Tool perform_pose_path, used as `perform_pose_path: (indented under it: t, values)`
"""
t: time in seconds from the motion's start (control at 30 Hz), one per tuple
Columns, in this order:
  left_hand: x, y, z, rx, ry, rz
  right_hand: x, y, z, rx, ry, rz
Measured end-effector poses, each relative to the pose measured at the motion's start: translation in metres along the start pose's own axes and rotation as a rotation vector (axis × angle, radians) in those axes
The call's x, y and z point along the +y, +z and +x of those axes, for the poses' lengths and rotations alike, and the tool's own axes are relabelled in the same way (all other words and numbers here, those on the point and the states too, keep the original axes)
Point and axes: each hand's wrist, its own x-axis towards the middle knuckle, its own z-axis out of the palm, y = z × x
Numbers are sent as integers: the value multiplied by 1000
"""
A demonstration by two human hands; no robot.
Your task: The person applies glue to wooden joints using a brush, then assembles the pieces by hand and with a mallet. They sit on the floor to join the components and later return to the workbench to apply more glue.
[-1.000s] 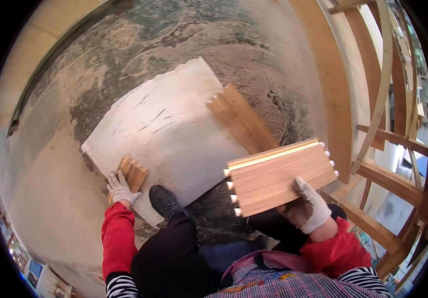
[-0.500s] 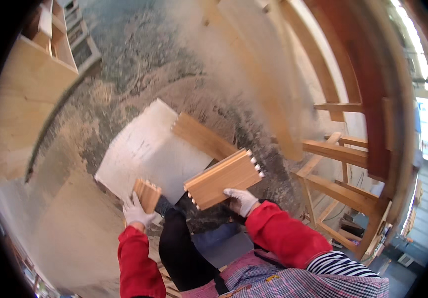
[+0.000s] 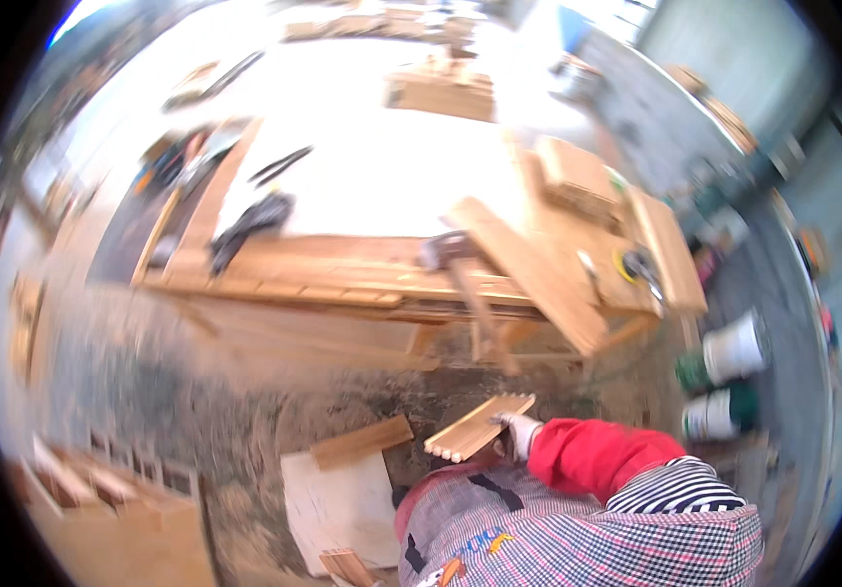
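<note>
My right hand point(image 3: 517, 433), in a white glove, grips a light brown wooden board point(image 3: 478, 428) with toothed ends, held tilted in front of my apron. The teeth on its near end look white. Below and left of it, a white sheet point(image 3: 340, 504) lies on the floor with a flat brown board point(image 3: 362, 440) across its far edge. A small grooved wooden piece point(image 3: 347, 564) shows at the picture's lower edge by the sheet. My left hand is out of sight there.
Ahead stands a wooden workbench point(image 3: 294, 284) bearing a hammer point(image 3: 438, 251), a slanting plank point(image 3: 529, 269), a dark cloth-like bundle point(image 3: 255, 225) and stacked boards point(image 3: 577, 178). Buckets point(image 3: 734, 347) stand at right. A wooden box point(image 3: 128, 528) with slats is at lower left.
My view has swung up to the workbench. The toothed board in my right hand is now tilted flatter. My left hand, earlier at the small grooved piece, has left the picture.
</note>
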Motion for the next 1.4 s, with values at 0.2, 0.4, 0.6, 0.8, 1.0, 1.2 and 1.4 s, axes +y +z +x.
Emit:
perform_pose_path:
  t: [0.2, 0.4, 0.6, 0.8, 1.0, 1.2, 1.4]
  values:
    - [130, -82, 100, -55, 441, -188, 16, -105, -101, 268, -419, 703]
    - [333, -228, 113, -532, 467, -963, 77, -217, -125, 270, -743, 1277]
    - [545, -238, -11, -1018, 1024, -905, 124, -312, -125, 346, -708, 1603]
    - [718, -93, -106, -1267, 901, -759, 96, -381, -145, 482, -658, 1636]
    - [859, 113, -211, -1402, 447, -660, 4, -430, -264, 620, -1139, 1237]
    - [948, 249, -389, -2174, 633, -121, -84, -472, -359, 1151, -1531, 553]
    - [989, 353, -485, -2244, 450, -192, -193, -526, -424, 610, -1440, 1155]
